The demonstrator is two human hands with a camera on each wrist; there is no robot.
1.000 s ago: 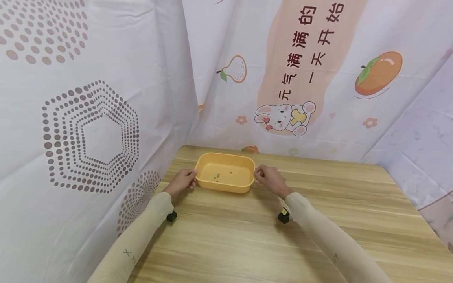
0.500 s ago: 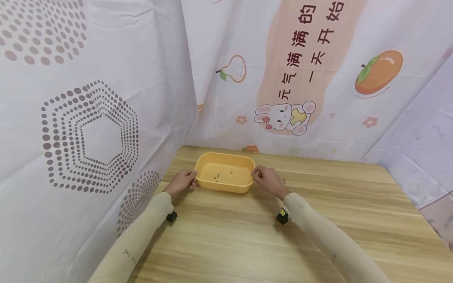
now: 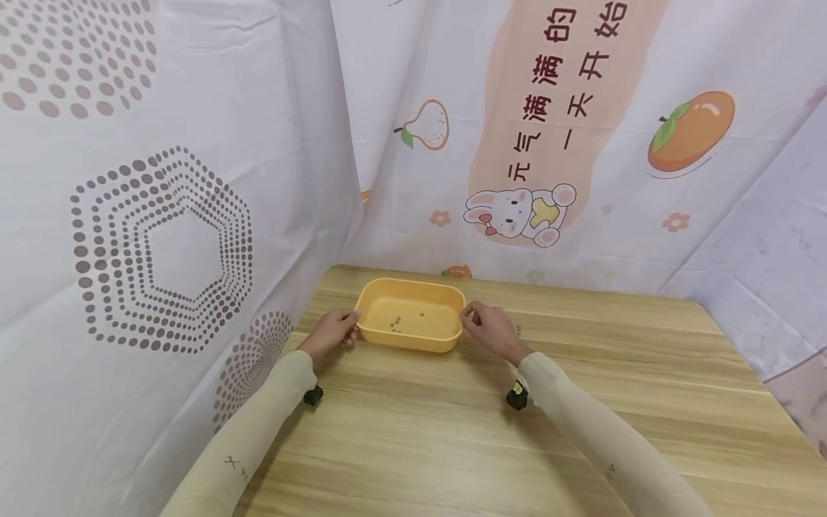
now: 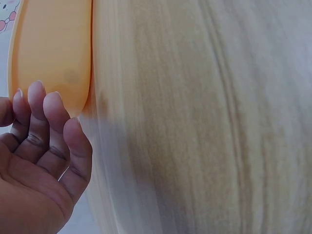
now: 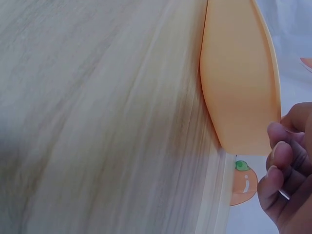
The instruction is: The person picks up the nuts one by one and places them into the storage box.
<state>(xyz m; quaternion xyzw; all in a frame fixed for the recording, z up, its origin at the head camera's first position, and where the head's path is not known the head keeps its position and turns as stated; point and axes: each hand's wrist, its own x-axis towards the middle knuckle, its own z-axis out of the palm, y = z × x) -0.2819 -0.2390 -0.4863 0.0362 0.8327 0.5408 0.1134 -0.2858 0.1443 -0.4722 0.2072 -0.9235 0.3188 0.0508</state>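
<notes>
A yellow-orange plastic tub (image 3: 410, 343) with rounded corners stands on the wooden table. Several tiny dark round bits (image 3: 397, 322) lie on its floor. My left hand (image 3: 332, 330) grips the tub's left end, thumb at the rim and fingers bent against the outside wall. In the left wrist view, the fingertips (image 4: 36, 92) meet that wall. My right hand (image 3: 494, 329) is at the opposite end, thumb and forefinger pinching the rim. Its other fingers (image 5: 279, 156) curl beside the tub's outer wall in the right wrist view.
A couple of tiny bits (image 3: 519, 330) lie on the table (image 3: 413, 431) just right of the right hand. Behind the tub hangs a printed white curtain (image 3: 413, 208); another patterned cloth (image 3: 297, 179) runs close along the left side.
My right hand has shifted slightly left onto the tub's rim, uncovering the tiny bits on the table. The left hand and the tub stay nearly in place.
</notes>
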